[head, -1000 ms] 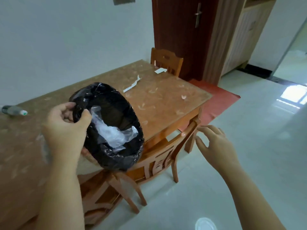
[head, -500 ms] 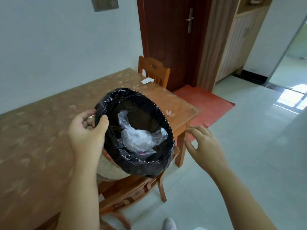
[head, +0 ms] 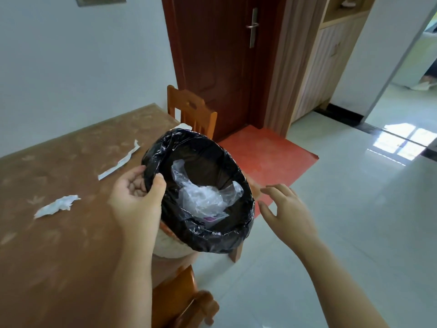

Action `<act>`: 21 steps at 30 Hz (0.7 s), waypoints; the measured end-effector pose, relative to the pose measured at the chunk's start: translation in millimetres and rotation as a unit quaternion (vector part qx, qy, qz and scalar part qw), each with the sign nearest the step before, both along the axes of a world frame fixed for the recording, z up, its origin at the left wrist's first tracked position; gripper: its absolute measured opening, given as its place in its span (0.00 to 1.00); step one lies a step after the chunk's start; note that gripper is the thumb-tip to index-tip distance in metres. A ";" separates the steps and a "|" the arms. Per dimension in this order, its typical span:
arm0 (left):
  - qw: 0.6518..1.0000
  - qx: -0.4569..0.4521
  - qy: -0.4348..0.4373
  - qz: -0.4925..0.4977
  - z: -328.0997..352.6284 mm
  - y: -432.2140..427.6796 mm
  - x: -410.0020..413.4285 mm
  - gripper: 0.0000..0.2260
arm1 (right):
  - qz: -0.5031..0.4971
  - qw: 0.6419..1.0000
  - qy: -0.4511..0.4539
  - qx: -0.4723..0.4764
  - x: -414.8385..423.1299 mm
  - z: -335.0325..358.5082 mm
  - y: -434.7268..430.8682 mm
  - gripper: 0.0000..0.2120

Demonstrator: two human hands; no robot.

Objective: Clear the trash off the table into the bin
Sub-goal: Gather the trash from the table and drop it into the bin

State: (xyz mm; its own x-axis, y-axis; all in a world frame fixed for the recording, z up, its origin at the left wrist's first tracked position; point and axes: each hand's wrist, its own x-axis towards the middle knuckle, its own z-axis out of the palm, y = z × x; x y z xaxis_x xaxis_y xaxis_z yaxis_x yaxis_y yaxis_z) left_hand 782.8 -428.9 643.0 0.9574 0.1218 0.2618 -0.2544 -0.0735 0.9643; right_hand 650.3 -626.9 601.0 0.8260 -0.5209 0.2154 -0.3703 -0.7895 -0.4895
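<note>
A: One grip only: left hand [head: 137,200] pinches the bin [head: 201,192] rim, thumb inside the black liner, bin held tilted at the table [head: 59,233] edge.
B: Right hand [head: 287,211]?
A: Spread, beside the rim, not touching. Paper strip [head: 118,163] and crumpled tissue [head: 56,205] lie on the table.

table [head: 59,245]: brown, patterned top | on it: long paper strip [head: 119,160]; crumpled tissue [head: 56,205]

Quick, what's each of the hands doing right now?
Left hand: closed on the rim of the bin, holding it up.
Right hand: open, empty, beside the bin.
</note>
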 end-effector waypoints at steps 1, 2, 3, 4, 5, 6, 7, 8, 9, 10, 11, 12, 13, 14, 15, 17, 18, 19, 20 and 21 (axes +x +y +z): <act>1.000 0.001 0.001 0.007 -1.7 -11.1 3.7 0.11 | 0.005 1.000 0.001 0.004 6.8 -2.1 -11.7 0.12; 1.000 0.004 0.001 0.015 -3.6 -23.1 7.0 0.11 | 0.011 1.000 0.000 0.005 14.0 -4.1 -24.6 0.12; 1.000 0.008 0.000 0.024 -5.6 -35.3 10.4 0.11 | 0.017 1.000 0.000 0.004 21.9 -5.8 -38.5 0.12; 0.999 0.015 -0.001 0.034 -7.6 -47.9 13.4 0.11 | 0.026 1.000 0.001 0.002 30.3 -7.5 -53.4 0.12; 0.999 0.024 0.000 0.043 -9.9 -61.3 16.9 0.11 | 0.036 0.999 0.003 -0.002 39.2 -9.1 -69.6 0.12; 0.998 0.031 0.002 0.052 -12.1 -75.3 20.6 0.11 | 0.047 0.999 0.005 -0.005 48.0 -10.5 -86.8 0.13; 0.997 0.032 0.006 0.064 -14.2 -89.7 24.2 0.12 | 0.059 0.998 0.007 -0.009 56.5 -11.6 -104.8 0.14; 0.997 0.030 0.009 0.077 -15.2 -103.7 27.5 0.12 | 0.073 0.997 0.011 -0.015 64.9 -12.1 -122.8 0.14; 0.995 0.027 0.010 0.093 -15.0 -116.9 30.4 0.12 | 0.091 0.995 0.017 -0.022 73.4 -11.2 -140.6 0.14; 0.994 0.025 0.009 0.109 -13.9 -129.6 33.7 0.12 | 0.109 0.993 0.023 -0.030 82.4 -8.8 -158.4 0.14; 0.992 0.026 0.008 0.124 -12.9 -141.7 36.8 0.12 | 0.123 0.991 0.028 -0.038 92.0 -5.6 -175.7 0.14; 0.990 0.030 0.008 0.138 -11.8 -152.6 39.3 0.12 | 0.133 0.990 0.030 -0.044 101.7 -1.9 -191.7 0.14; 0.988 0.033 0.008 0.153 -10.8 -161.8 40.8 0.12 | 0.144 0.988 0.026 -0.047 111.6 1.9 -205.6 0.14; 0.985 0.031 0.008 0.170 -9.8 -169.4 42.7 0.12 | 0.158 0.986 0.018 -0.047 122.7 5.5 -217.9 0.14; 0.982 0.027 0.009 0.185 -8.9 -175.8 44.9 0.12 | 0.173 0.984 0.010 -0.044 134.7 8.7 -228.3 0.14; 0.977 0.022 0.012 0.212 -8.2 -186.3 50.4 0.12 | 0.205 0.978 0.000 -0.037 159.5 12.2 -242.9 0.14; 0.974 0.018 0.012 0.227 -7.5 -190.4 53.8 0.11 | 0.222 0.974 -0.001 -0.035 171.8 12.3 -247.4 0.14; 0.970 0.012 0.010 0.244 -6.9 -193.2 58.0 0.10 | 0.240 0.970 0.000 -0.033 184.1 11.3 -250.2 0.14; 0.965 0.005 0.009 0.262 -6.6 -194.5 63.3 0.09 | 0.258 0.966 0.000 -0.029 196.8 9.7 -251.3 0.14; 0.960 0.001 0.010 0.279 -6.4 -195.2 69.4 0.08 | 0.274 0.961 0.000 -0.024 209.9 7.5 -250.9 0.14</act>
State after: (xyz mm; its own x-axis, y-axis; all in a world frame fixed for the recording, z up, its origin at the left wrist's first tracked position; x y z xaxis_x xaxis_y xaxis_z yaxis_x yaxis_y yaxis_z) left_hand 852.3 -624.1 636.5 0.7479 0.6171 0.2447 -0.1557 -0.1952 0.9683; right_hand 860.3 -877.8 608.5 0.9735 0.0041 0.2285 0.1087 -0.8877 -0.4473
